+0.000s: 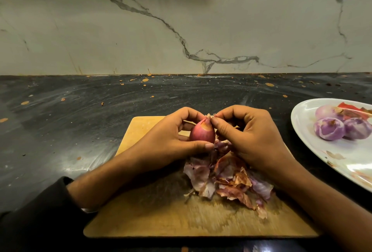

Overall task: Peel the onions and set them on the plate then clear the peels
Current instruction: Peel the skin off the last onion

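A small unpeeled red onion [202,133] is gripped upright by the curled left hand [171,141] above a tan wooden cutting board [153,219], while its dry tip is pinched by the right hand [249,141]. A heap of papery purple-brown peels [227,179] lies on the board beneath the hands. Three peeled purple onions [330,128] are set on a white oval plate [346,163] to the right on the dark speckled tabletop [80,110].

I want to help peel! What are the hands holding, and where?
Left hand grips the unpeeled onion round its body; right hand pinches its dry tip.

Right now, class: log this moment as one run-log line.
step: peeling | left hand: holds onion | right hand: pinches its tip skin | peels: on board | plate: three peeled onions
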Demonstrator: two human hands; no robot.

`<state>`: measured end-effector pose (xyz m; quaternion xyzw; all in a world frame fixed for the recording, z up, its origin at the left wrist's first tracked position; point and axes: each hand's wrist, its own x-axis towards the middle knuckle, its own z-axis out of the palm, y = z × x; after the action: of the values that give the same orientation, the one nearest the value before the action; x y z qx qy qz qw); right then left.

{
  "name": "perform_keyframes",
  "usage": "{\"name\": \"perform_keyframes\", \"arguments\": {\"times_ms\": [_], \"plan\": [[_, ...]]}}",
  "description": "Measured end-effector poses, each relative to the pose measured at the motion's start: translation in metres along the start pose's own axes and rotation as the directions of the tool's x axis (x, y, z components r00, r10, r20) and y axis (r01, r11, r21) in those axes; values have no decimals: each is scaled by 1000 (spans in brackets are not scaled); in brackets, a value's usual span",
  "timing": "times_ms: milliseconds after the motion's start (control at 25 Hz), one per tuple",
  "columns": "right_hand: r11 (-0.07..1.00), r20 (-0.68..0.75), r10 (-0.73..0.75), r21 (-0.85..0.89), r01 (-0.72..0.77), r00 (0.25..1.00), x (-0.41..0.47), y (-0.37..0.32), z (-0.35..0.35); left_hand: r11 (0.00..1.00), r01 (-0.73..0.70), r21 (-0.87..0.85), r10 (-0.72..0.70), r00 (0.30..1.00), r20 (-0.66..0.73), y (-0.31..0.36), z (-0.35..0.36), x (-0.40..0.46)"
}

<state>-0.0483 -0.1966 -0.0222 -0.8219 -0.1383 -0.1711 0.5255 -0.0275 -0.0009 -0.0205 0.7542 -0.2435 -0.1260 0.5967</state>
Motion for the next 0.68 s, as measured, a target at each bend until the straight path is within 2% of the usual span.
{"name": "perform_keyframes", "arguments": {"times_ms": [120, 280, 360, 520, 680], "plan": [[1000, -6, 24, 4, -24, 1000, -1, -1, 1, 999, -37, 19, 37, 999, 7, 1, 0, 0], [996, -52, 74, -36, -76, 996, -1, 3, -1, 993, -4, -115, 9, 999, 47, 1, 0, 0], [991, -60, 97, -84, -102, 993, 0, 4, -2, 994, -3, -109, 9, 999, 47, -1, -2, 1], [983, -20, 121, -138, -123, 992, 1, 3, -1, 994, 4, -114, -3, 1000, 7, -3, -5, 0], [982, 72, 68, -182, -54, 995, -3, 2, 1, 991, -2, -134, -3, 999, -39, -4, -5, 1]]}}
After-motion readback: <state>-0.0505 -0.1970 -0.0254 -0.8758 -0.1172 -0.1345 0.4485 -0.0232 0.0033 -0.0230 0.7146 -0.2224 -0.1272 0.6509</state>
